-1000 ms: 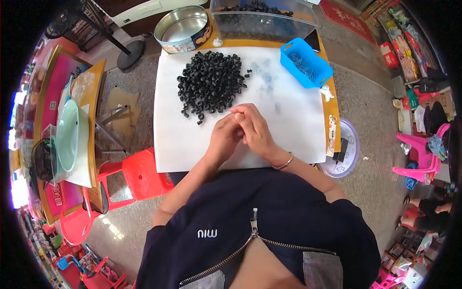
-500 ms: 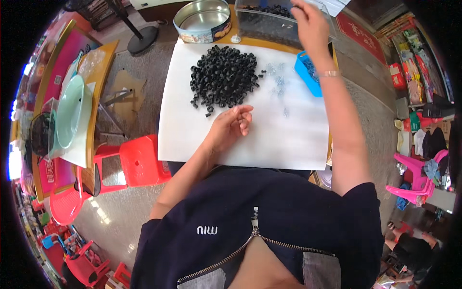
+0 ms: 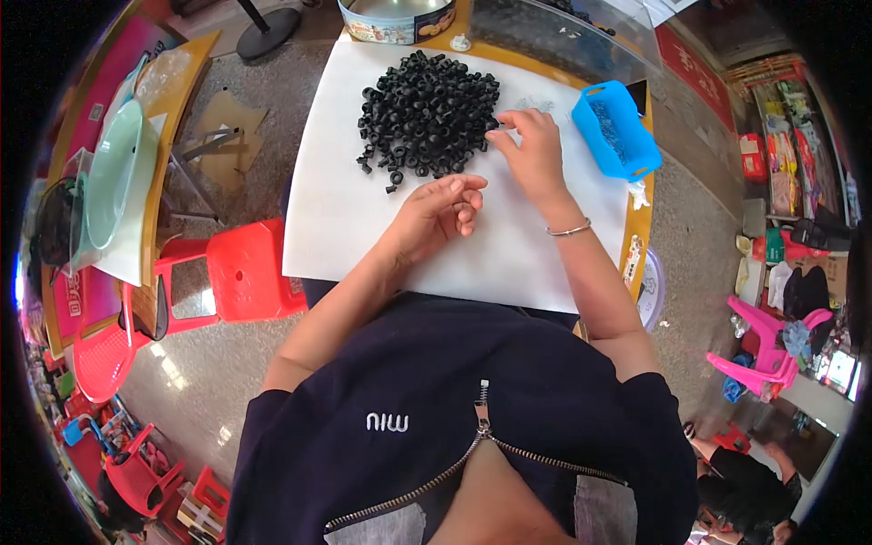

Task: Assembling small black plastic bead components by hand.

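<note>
A heap of small black ring-shaped parts (image 3: 427, 109) lies on a white sheet (image 3: 354, 245) covering the table. My right hand (image 3: 534, 156) is at the heap's right edge, thumb and forefinger apart, with nothing visible between them. Nearer to me, my left hand (image 3: 436, 216) rests over the sheet with its fingers curled and the thumb against the forefinger. Whatever it may hold is too small to make out. Tiny clear bits (image 3: 536, 104) are scattered beyond my right hand. A blue plastic basket (image 3: 643, 150) with small shiny bits inside stands at the right.
Behind the heap are a round tin (image 3: 395, 29) and a clear bin (image 3: 545, 45) with black parts. On the left stand a red stool (image 3: 245, 271) and a side table with a pale green basin (image 3: 118, 177). A pink chair (image 3: 763, 350) and another person (image 3: 749, 481) are at the right.
My right hand has come back from the clear bin to the heap's right edge. My left hand keeps its curled pose over the sheet. The whole view has shifted slightly.
</note>
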Action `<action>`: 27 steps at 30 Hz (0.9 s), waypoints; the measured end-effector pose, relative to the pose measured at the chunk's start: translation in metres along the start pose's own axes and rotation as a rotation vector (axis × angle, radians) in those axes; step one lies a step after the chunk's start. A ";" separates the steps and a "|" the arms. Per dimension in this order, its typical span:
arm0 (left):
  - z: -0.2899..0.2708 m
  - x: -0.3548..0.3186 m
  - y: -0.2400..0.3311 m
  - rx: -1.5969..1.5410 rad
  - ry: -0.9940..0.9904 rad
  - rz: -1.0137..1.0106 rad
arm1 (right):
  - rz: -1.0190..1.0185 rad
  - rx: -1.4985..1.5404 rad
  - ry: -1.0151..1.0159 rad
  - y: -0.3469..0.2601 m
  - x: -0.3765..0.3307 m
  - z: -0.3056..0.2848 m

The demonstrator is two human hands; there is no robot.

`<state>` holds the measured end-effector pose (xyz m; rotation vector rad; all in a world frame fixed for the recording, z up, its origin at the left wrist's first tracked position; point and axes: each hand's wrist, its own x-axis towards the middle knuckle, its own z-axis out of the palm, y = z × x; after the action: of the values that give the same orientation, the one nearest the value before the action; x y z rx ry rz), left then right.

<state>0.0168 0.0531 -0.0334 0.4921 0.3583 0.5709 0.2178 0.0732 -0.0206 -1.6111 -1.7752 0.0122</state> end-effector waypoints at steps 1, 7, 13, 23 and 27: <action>-0.002 0.000 0.000 -0.002 -0.011 0.006 | 0.004 -0.005 -0.008 0.000 0.000 0.004; -0.006 0.000 -0.001 -0.027 -0.006 -0.002 | 0.224 0.234 -0.084 -0.005 -0.006 0.008; -0.002 0.000 -0.002 -0.071 0.040 0.055 | 0.649 1.098 -0.078 -0.050 -0.037 -0.023; -0.007 -0.001 -0.008 -0.010 0.081 0.115 | 0.504 1.022 -0.056 -0.070 -0.065 -0.003; -0.004 0.003 -0.009 -0.011 0.143 0.087 | 0.127 0.317 0.041 -0.074 -0.062 -0.014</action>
<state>0.0206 0.0495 -0.0424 0.4585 0.4711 0.6938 0.1579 -0.0032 -0.0068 -1.4777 -1.5475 0.3029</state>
